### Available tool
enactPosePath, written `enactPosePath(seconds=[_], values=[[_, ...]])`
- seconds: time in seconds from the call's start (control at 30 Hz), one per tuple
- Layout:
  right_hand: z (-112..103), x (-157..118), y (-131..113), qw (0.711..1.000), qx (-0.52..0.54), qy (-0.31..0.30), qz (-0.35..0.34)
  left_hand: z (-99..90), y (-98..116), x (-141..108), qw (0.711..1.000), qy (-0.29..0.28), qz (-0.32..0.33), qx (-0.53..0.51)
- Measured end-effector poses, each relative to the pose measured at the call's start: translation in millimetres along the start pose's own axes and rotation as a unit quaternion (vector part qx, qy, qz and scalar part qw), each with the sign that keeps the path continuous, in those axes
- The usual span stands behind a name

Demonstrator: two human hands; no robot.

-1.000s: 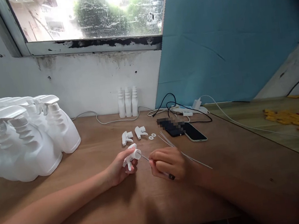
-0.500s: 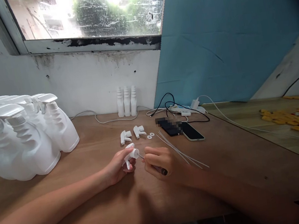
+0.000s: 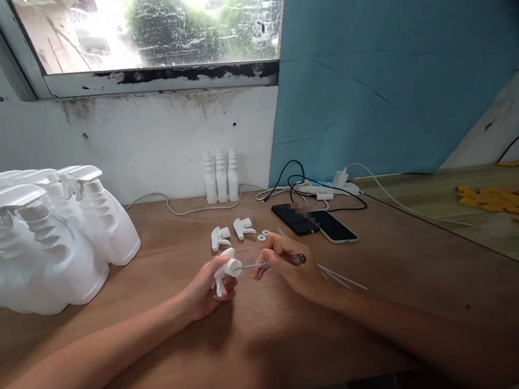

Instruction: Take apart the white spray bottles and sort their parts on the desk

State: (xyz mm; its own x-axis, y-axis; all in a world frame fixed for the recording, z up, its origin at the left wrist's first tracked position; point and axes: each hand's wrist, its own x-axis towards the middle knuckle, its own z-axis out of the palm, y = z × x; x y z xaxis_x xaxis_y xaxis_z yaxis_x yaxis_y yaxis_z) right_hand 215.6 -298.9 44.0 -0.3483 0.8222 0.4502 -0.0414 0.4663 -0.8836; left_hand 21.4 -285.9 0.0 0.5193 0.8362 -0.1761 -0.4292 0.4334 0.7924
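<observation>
My left hand is closed around a white spray trigger head, its round collar turned to the right. In my right hand is a small screwdriver with a dark handle, fingers wrapped round it. The thin metal shaft points left, and its tip is at the collar's opening; how deep it goes I cannot tell. Just beyond my hands lie two more trigger heads and two white ring washers. Thin white tubes lie partly hidden beneath my right hand.
Large white spray bottles crowd the left side of the table. Three slim white bottles stand against the wall. Two phones lie at the back right beside tangled cables and a power strip.
My right hand has turned, so the screwdriver now lies nearly level instead of slanting. It now covers part of the thin tubes. My left hand still holds the trigger head in nearly the same place.
</observation>
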Motion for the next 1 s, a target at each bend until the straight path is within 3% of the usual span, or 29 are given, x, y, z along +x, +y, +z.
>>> enactPosePath(seconds=[0.27,0.37,0.5,0.63,0.73,0.9,1.0], values=[[5,0,1,0.994,0.096,0.037,0.020,-0.8,3,2,0.997,-0.017,-0.015,-0.068],[6,-3,1,0.999,0.043,0.023,-0.001,-1.8,4,3,0.997,-0.022,-0.012,-0.079],[4,-9,4,0.992,-0.084,-0.001,-0.094,-4.4,4,4,0.994,-0.033,-0.017,-0.098],[-2,-9,5,0.947,-0.229,-0.078,-0.213,-5.8,4,4,0.992,-0.046,-0.014,-0.113],[-7,-4,7,0.911,-0.258,-0.132,-0.293,-5.0,5,3,0.993,-0.048,-0.012,-0.110],[-9,2,23,0.871,-0.262,-0.135,-0.394,-3.3,6,2,0.993,-0.048,-0.017,-0.109],[-8,2,31,0.854,-0.277,-0.133,-0.420,-3.6,6,2,0.991,-0.059,-0.021,-0.120]])
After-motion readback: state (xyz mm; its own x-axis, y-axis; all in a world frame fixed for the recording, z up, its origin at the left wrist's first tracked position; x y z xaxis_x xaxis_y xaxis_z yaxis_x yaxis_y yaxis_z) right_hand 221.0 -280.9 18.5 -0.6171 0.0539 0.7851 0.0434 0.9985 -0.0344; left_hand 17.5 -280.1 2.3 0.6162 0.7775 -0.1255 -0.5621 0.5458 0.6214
